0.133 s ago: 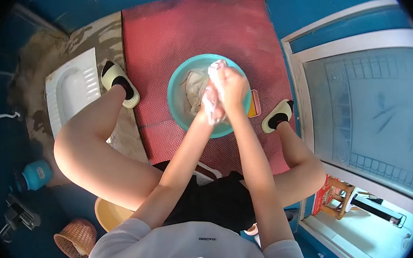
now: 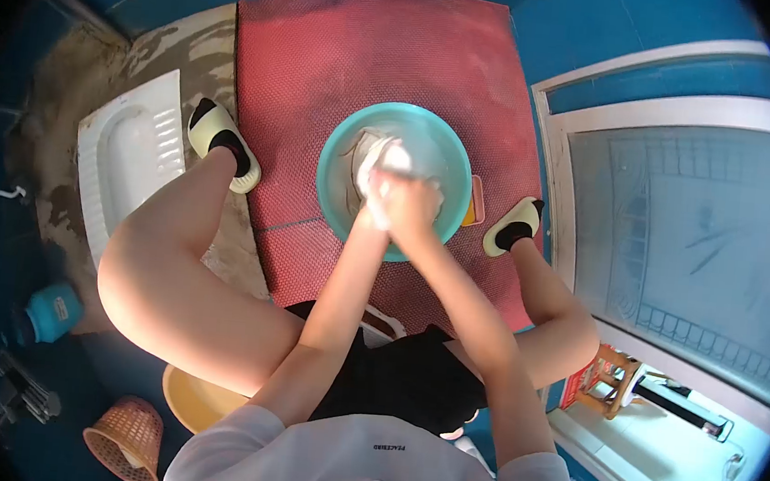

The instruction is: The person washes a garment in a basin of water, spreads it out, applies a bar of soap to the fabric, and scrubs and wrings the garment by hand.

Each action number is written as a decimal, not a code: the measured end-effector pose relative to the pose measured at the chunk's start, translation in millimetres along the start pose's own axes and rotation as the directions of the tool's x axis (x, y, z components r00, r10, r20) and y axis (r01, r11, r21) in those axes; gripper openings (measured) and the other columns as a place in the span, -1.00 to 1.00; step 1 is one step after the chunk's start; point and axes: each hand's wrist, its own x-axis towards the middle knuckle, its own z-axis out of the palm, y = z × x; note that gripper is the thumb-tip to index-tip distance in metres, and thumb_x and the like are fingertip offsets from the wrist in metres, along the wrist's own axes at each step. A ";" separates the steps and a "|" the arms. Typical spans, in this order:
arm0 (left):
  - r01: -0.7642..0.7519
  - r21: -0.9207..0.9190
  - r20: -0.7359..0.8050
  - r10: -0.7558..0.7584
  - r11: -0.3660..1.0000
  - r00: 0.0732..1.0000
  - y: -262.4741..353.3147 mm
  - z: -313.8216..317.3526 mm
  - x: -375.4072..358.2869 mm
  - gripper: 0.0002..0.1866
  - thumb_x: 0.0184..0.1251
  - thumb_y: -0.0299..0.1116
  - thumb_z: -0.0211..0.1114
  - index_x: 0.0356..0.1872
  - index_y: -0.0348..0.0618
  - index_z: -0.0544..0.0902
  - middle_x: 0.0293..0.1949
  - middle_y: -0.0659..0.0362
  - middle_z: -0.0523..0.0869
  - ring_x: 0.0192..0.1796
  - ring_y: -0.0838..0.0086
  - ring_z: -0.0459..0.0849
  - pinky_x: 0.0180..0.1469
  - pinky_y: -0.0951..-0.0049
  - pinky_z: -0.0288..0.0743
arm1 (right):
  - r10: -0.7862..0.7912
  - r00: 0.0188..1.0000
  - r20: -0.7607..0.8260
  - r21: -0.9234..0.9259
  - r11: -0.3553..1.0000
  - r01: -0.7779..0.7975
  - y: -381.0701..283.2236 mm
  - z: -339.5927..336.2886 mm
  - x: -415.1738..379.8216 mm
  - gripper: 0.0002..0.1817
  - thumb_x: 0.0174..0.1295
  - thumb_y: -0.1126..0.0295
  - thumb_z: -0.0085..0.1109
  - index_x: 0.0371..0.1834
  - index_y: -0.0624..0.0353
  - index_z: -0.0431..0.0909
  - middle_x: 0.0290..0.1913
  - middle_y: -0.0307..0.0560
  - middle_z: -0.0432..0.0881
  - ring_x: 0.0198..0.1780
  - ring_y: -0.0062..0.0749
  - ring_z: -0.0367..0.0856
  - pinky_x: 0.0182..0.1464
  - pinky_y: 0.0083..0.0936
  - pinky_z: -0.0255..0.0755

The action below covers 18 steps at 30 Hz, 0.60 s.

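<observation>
A turquoise basin (image 2: 455,155) stands on the red floor mat between my feet. Pale wet laundry (image 2: 362,158) lies in it, toward the left. My right hand (image 2: 412,203) is closed over a white, soapy-looking cloth (image 2: 396,157) above the basin. Pressed against it from the left is my left hand (image 2: 375,210), its fingers wrapped in the same cloth and partly hidden. Motion blurs both hands, so single fingers are hard to make out.
Right of the basin lies a small pink tray (image 2: 475,203) with something yellow. A squat toilet (image 2: 131,159) is on the left. A pink basket (image 2: 125,438), a yellow basin (image 2: 197,398) and a blue container (image 2: 54,312) stand lower left. A glazed door (image 2: 679,230) is at the right.
My hands have come down and slightly left, nearer to the laundry in the basin, still with the white cloth between them. The whole view has shifted a little.
</observation>
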 end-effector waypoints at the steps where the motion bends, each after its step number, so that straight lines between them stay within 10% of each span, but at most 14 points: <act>1: 0.013 0.069 0.038 -0.016 0.998 0.999 3.4 -13.4 -8.4 -0.43 0.08 -0.10 0.15 0.08 -0.13 0.21 -0.05 0.22 0.38 0.01 0.49 0.36 0.03 0.47 0.28 | -0.161 0.985 -0.069 0.014 0.987 0.162 -9.9 8.7 -7.8 -0.83 -0.06 0.28 0.04 -0.73 0.01 0.47 -0.71 -0.06 0.48 -0.66 -0.24 0.49 -0.57 -0.34 0.31; 3: 0.036 0.200 0.135 -0.064 0.979 0.989 5.6 -22.0 -13.8 -0.48 0.14 -0.12 0.09 0.08 -0.14 0.21 -0.05 0.22 0.38 0.00 0.47 0.37 0.03 0.47 0.28 | -0.012 0.999 0.048 -0.075 0.997 0.015 25.7 50.2 -8.0 -0.82 -0.07 0.27 0.05 -0.73 0.04 0.46 -0.70 -0.05 0.48 -0.67 -0.24 0.48 -0.57 -0.35 0.32; 4: -0.507 0.419 0.371 0.368 0.753 0.853 38.4 55.5 -15.4 -0.33 0.04 -0.07 0.18 0.12 -0.20 0.16 -0.03 0.20 0.37 0.03 0.46 0.34 0.05 0.47 0.26 | 0.218 0.970 0.104 0.026 0.975 -0.222 59.8 83.1 -14.4 -0.80 -0.08 0.24 0.05 -0.73 0.04 0.46 -0.70 -0.05 0.48 -0.66 -0.22 0.48 -0.55 -0.33 0.33; 5: -0.338 0.488 0.304 0.207 0.805 0.930 59.0 88.8 -37.5 -0.09 -0.20 0.01 0.34 0.15 -0.24 0.10 0.00 0.18 0.34 0.07 0.46 0.29 0.09 0.47 0.22 | 0.434 0.882 0.185 0.114 0.881 -0.458 76.0 98.0 -23.8 -0.79 -0.08 0.22 0.05 -0.74 0.04 0.46 -0.70 -0.04 0.48 -0.66 -0.21 0.49 -0.53 -0.31 0.34; 7: 0.126 0.214 -0.212 -0.080 0.969 0.974 35.4 23.6 -33.0 -0.15 0.09 0.17 -0.02 0.18 -0.39 0.01 0.10 0.03 0.25 0.11 0.29 0.26 0.15 0.38 0.13 | 0.125 0.958 0.257 -0.113 0.989 -0.099 23.2 40.4 -15.1 -0.82 -0.05 0.23 0.03 -0.63 0.03 0.54 -0.70 -0.02 0.47 -0.59 -0.23 0.50 -0.59 -0.38 0.32; 10: -0.087 0.331 -0.064 0.114 0.939 0.991 39.5 46.6 -29.6 -0.28 0.11 0.02 0.02 0.15 -0.33 0.08 0.05 0.10 0.30 0.07 0.36 0.30 0.12 0.43 0.18 | -0.036 0.996 0.082 -0.014 0.999 0.038 30.4 49.9 -22.5 -0.91 -0.12 0.30 0.05 -0.63 -0.04 0.56 -0.66 0.00 0.50 -0.64 -0.11 0.48 -0.44 -0.27 0.39; 12: -0.284 0.420 0.102 0.266 0.862 0.959 39.7 54.1 -35.7 -0.40 0.14 -0.12 0.07 0.12 -0.26 0.14 -0.01 0.17 0.35 0.03 0.44 0.34 0.09 0.48 0.23 | 0.481 0.813 0.330 0.228 0.795 -0.563 59.8 68.2 -13.1 -0.95 -0.25 0.29 0.11 -0.65 -0.14 0.55 -0.64 0.02 0.51 -0.59 -0.09 0.50 -0.38 -0.20 0.39; 13: -0.268 0.421 0.076 0.261 0.867 0.962 34.0 47.7 -43.9 -0.40 0.14 -0.12 0.07 0.12 -0.26 0.14 -0.01 0.17 0.35 0.03 0.44 0.34 0.09 0.48 0.23 | 0.488 0.799 0.351 0.218 0.788 -0.576 51.2 63.9 -27.5 -0.95 -0.25 0.29 0.11 -0.65 -0.14 0.55 -0.64 0.02 0.51 -0.59 -0.09 0.50 -0.38 -0.20 0.39; 15: -0.228 0.377 0.016 0.239 0.898 0.971 48.6 21.7 -45.0 -0.43 0.15 -0.14 0.05 0.12 -0.26 0.15 -0.02 0.17 0.35 0.02 0.43 0.35 0.09 0.47 0.23 | -0.087 0.974 0.207 -0.085 0.991 0.106 1.2 30.1 -15.7 -0.97 -0.26 0.38 0.11 -0.67 -0.02 0.53 -0.63 0.02 0.52 -0.60 -0.15 0.50 -0.47 -0.30 0.40; 16: -0.204 0.355 -0.022 0.227 0.912 0.974 48.1 12.6 -48.5 -0.44 0.16 -0.14 0.04 0.11 -0.25 0.16 -0.02 0.16 0.36 0.02 0.43 0.35 0.09 0.47 0.23 | -0.217 0.966 0.139 0.046 0.976 0.212 4.6 35.9 -18.8 -0.97 -0.22 0.44 0.07 -0.70 0.05 0.49 -0.65 0.01 0.51 -0.67 -0.23 0.47 -0.62 -0.36 0.34; 17: -0.173 0.332 -0.061 0.204 0.927 0.977 37.3 10.2 -50.8 -0.45 0.17 -0.15 0.02 0.11 -0.25 0.17 -0.02 0.16 0.36 0.02 0.42 0.36 0.09 0.47 0.23 | -0.209 0.966 0.153 0.053 0.978 0.203 17.2 44.3 -19.8 -0.97 -0.22 0.44 0.07 -0.70 0.05 0.49 -0.65 0.01 0.51 -0.67 -0.23 0.47 -0.62 -0.36 0.34; 18: -0.153 0.309 -0.081 0.187 0.939 0.979 22.1 12.5 -47.3 -0.46 0.18 -0.16 0.01 0.10 -0.25 0.17 -0.03 0.16 0.36 0.01 0.42 0.36 0.09 0.47 0.23 | 0.159 0.968 0.193 0.306 0.928 -0.213 39.1 56.4 -10.7 -0.96 -0.21 0.44 0.07 -0.72 0.03 0.48 -0.68 -0.01 0.49 -0.69 -0.25 0.47 -0.58 -0.36 0.35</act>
